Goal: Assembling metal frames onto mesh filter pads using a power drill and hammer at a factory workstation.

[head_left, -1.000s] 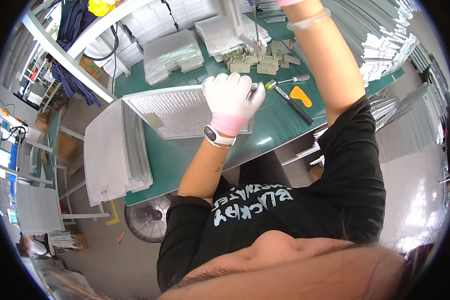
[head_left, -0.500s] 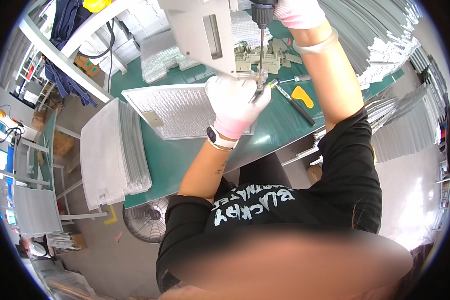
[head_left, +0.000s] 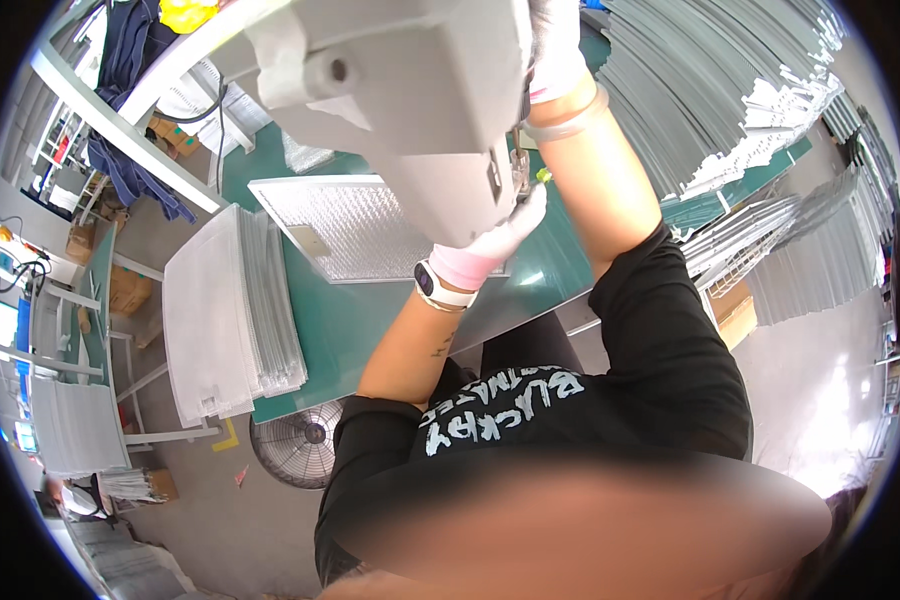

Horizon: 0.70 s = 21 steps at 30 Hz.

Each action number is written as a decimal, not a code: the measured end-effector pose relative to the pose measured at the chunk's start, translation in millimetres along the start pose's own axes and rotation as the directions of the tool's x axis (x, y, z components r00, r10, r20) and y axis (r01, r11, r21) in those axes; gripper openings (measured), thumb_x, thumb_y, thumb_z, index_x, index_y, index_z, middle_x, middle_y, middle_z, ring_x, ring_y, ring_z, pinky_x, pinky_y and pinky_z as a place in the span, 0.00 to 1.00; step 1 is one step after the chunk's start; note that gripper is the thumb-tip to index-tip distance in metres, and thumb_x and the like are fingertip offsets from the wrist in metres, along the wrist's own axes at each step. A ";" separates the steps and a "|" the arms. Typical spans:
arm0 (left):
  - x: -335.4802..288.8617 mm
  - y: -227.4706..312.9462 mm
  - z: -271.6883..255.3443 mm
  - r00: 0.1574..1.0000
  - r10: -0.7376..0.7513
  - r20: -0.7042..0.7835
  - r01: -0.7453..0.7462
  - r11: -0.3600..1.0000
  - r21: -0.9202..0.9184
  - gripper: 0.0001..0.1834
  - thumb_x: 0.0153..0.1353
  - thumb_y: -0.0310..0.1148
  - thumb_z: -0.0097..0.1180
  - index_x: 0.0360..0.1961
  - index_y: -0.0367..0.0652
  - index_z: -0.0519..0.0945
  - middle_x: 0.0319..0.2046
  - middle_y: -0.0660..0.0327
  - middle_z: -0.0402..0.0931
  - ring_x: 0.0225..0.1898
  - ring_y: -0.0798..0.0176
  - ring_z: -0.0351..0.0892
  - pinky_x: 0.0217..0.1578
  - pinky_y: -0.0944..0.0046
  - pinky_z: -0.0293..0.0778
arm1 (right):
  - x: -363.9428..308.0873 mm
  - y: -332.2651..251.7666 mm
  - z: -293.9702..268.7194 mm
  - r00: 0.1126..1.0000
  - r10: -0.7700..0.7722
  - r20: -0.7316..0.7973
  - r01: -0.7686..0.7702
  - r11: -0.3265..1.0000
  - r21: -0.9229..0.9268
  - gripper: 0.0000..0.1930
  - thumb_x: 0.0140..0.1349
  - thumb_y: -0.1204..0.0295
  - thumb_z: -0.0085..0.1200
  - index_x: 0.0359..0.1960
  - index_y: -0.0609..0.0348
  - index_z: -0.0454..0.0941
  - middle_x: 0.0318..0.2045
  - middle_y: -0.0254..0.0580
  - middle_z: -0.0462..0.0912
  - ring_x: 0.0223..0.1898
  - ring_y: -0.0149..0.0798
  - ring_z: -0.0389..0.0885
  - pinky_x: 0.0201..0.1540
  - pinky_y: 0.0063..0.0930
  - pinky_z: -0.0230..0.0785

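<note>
A large light-grey plastic housing (head_left: 410,110) looms in front of the bench, hiding much of both hands. My left hand (head_left: 495,245), in a white glove with a pink cuff, is closed around a small metal fitting (head_left: 520,170) at the housing's lower end; its fingers are mostly covered. My right hand (head_left: 555,50), gloved too, is raised at the top beside the housing, gripping a black-chucked power screwdriver that is almost entirely hidden. Beneath, a silver mesh panel with a white frame (head_left: 345,225) lies on the green bench top (head_left: 335,350).
Thin white panels (head_left: 215,315) are stacked at the bench's left edge. Long grey panels (head_left: 710,90) crowd the right back. A floor fan (head_left: 305,440) stands below the near left corner. A white frame post (head_left: 120,120) rises at the left back.
The grey housing has swung nearer and lower, now covering the bracket pile and much of my left hand. My right hand has shifted left behind the housing's edge, hiding the screwdriver.
</note>
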<state>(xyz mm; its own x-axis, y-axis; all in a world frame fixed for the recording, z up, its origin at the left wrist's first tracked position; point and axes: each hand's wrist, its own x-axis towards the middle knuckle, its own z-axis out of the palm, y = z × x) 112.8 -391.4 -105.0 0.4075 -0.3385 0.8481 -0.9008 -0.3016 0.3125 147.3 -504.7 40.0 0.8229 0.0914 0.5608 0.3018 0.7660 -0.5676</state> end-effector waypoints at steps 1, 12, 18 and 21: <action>1.0 4.7 0.1 0.993 -0.091 0.070 0.094 0.995 -0.028 0.11 0.49 0.37 0.67 0.29 0.43 0.80 0.24 0.63 0.75 0.26 0.59 0.76 0.28 0.63 0.72 | 4.4 7.6 -28.6 0.995 -0.090 -0.049 0.092 0.995 0.045 0.14 0.62 0.67 0.52 0.45 0.62 0.76 0.33 0.40 0.82 0.33 0.34 0.81 0.36 0.24 0.74; 13.3 18.2 -16.9 0.988 -0.045 0.147 0.001 0.957 0.291 0.18 0.51 0.43 0.66 0.34 0.38 0.80 0.27 0.60 0.76 0.29 0.59 0.77 0.31 0.61 0.74 | -2.1 17.4 -60.3 0.960 -0.268 -0.079 0.261 0.962 -0.082 0.13 0.65 0.64 0.50 0.44 0.59 0.78 0.33 0.37 0.83 0.37 0.33 0.80 0.42 0.28 0.75; -3.9 -7.8 4.8 0.975 0.154 -0.162 -0.147 0.988 0.051 0.10 0.42 0.40 0.62 0.23 0.50 0.77 0.23 0.62 0.72 0.24 0.57 0.68 0.27 0.56 0.59 | -9.0 -3.3 -11.7 0.969 -0.159 -0.191 0.173 0.983 0.057 0.11 0.65 0.66 0.50 0.44 0.57 0.77 0.32 0.36 0.82 0.35 0.32 0.81 0.40 0.26 0.75; -6.6 -2.6 3.5 0.954 0.178 -0.240 -0.167 0.984 0.068 0.11 0.43 0.41 0.65 0.26 0.50 0.78 0.22 0.64 0.71 0.26 0.57 0.68 0.28 0.56 0.60 | -14.2 -14.0 11.3 0.965 -0.102 -0.240 0.136 0.983 0.126 0.10 0.65 0.66 0.50 0.44 0.57 0.77 0.32 0.36 0.82 0.34 0.32 0.81 0.38 0.25 0.76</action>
<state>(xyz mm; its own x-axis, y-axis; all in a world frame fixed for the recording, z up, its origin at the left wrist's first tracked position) 113.0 -391.6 -112.9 0.1927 -0.1631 0.9676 -0.9439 -0.3005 0.1373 126.0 -509.6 46.7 0.8790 -0.1430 0.4548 0.3474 0.8454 -0.4057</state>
